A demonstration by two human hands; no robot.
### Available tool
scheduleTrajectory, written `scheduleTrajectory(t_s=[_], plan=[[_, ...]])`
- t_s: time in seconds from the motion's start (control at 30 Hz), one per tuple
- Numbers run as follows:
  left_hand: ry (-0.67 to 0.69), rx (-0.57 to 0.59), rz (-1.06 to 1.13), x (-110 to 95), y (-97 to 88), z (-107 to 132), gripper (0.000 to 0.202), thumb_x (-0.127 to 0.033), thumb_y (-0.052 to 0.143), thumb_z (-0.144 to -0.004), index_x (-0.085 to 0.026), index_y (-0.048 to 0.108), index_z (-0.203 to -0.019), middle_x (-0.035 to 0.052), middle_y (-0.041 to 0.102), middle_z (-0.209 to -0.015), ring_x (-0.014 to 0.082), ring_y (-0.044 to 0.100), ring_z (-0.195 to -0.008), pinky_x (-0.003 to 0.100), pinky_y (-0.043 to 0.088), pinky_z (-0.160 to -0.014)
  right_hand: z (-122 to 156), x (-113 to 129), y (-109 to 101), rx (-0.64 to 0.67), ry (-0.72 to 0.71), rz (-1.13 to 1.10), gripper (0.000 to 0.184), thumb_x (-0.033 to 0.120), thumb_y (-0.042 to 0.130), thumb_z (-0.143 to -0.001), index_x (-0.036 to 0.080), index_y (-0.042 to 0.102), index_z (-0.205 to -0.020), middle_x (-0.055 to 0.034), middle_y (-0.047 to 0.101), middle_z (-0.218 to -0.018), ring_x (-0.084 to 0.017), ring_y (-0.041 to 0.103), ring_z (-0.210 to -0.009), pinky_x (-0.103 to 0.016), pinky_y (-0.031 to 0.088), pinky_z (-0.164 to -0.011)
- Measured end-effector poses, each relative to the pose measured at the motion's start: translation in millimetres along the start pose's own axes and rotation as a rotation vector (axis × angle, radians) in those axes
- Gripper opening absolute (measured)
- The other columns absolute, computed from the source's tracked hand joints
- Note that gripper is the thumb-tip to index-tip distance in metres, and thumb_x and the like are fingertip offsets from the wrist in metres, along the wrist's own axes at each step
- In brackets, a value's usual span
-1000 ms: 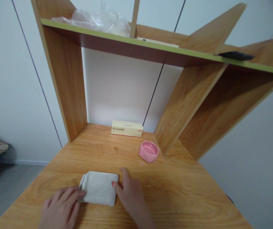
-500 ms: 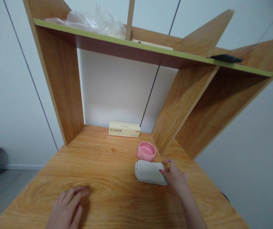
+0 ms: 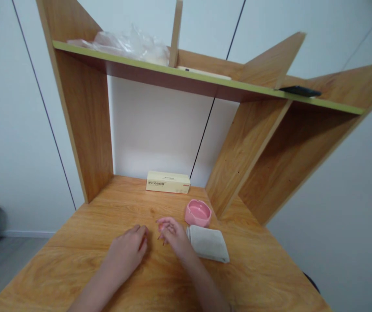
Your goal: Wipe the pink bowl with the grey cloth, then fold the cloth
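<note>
My left hand (image 3: 129,248) is low over the wooden desk, its fingers bent downward and the thumb apart from them; I see nothing in it. Just to its right, my right hand (image 3: 173,236) hovers with loosely curled, parted fingers and holds nothing visible. A folded light-grey cloth (image 3: 209,244) lies flat on the desk, right of my right hand, its left edge partly behind that hand. Directly behind the cloth stands a pink faceted ashtray (image 3: 198,213), with no contents visible.
A long cream box (image 3: 168,182) with printed lettering stands at the back of the desk (image 3: 124,208). Above runs a shelf (image 3: 205,80) holding a clear plastic bag (image 3: 130,45) and a dark flat object (image 3: 300,91). Upright wooden panels (image 3: 250,151) rise at both sides.
My right hand has let go of the cloth's right end and moved left past it. My left hand has come forward and right, closer to it. The cloth stays folded by the ashtray.
</note>
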State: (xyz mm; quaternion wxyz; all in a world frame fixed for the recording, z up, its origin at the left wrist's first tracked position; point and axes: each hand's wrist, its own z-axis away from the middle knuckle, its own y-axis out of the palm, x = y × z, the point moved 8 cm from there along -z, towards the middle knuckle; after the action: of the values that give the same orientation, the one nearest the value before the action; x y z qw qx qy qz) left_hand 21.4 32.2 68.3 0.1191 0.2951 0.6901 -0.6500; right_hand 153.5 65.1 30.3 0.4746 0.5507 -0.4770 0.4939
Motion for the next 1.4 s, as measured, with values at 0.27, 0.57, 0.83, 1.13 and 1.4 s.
scheduleTrajectory(t_s=[0.27,0.57,0.83,1.13,1.4], plan=[[-0.171,0.185,1.008,34.0,53.2,-42.4,0.027,-0.042,0.049,-0.07,-0.016,0.055,-0.074,-0.0074,0.041,-0.045,0.0058,0.03,-0.037,0.019,0.018,-0.04,-4.4,-36.1,5.0,-0.007,0.115,-0.126,0.042,0.057,0.055,-0.061,0.018,0.05,-0.077,0.0073,0.047,-0.05,-0.004,0.039,-0.033,-0.016,0.027,-0.03],[-0.317,0.171,1.376,49.7,65.8,-34.9,0.019,-0.031,0.063,-0.065,-0.014,0.061,-0.073,-0.0053,0.047,-0.051,0.0055,0.037,-0.046,0.019,0.021,-0.045,-0.1,-55.1,11.0,0.064,0.211,-0.149,0.047,0.06,0.057,-0.056,0.018,0.049,-0.077,0.009,0.047,-0.044,-0.004,0.034,-0.026,-0.016,0.025,-0.025],[-0.354,0.184,1.443,51.7,65.9,-33.5,0.017,-0.026,0.065,-0.064,-0.013,0.064,-0.076,-0.0033,0.049,-0.057,0.0056,0.042,-0.051,0.018,0.025,-0.048,-0.3,-61.8,15.4,0.123,0.221,-0.119,0.045,0.057,0.057,-0.059,0.017,0.051,-0.078,0.0091,0.047,-0.045,-0.003,0.036,-0.028,-0.017,0.027,-0.029],[-0.379,0.181,1.52,52.1,66.6,-33.4,0.015,-0.022,0.065,-0.065,-0.012,0.065,-0.077,-0.0035,0.049,-0.056,0.0039,0.04,-0.049,0.017,0.025,-0.047,2.0,-60.2,17.5,0.155,0.218,-0.065,0.042,0.055,0.055,-0.061,0.016,0.052,-0.077,0.0089,0.048,-0.045,-0.003,0.036,-0.028,-0.017,0.027,-0.03],[-0.431,0.187,1.601,54.6,67.4,-32.3,0.012,-0.018,0.062,-0.068,-0.012,0.064,-0.078,-0.0032,0.049,-0.057,0.0031,0.041,-0.048,0.015,0.029,-0.046,3.3,-59.1,18.0,0.153,0.223,-0.037,0.037,0.051,0.054,-0.063,0.016,0.052,-0.076,0.0091,0.047,-0.045,-0.004,0.037,-0.03,-0.016,0.028,-0.03]])
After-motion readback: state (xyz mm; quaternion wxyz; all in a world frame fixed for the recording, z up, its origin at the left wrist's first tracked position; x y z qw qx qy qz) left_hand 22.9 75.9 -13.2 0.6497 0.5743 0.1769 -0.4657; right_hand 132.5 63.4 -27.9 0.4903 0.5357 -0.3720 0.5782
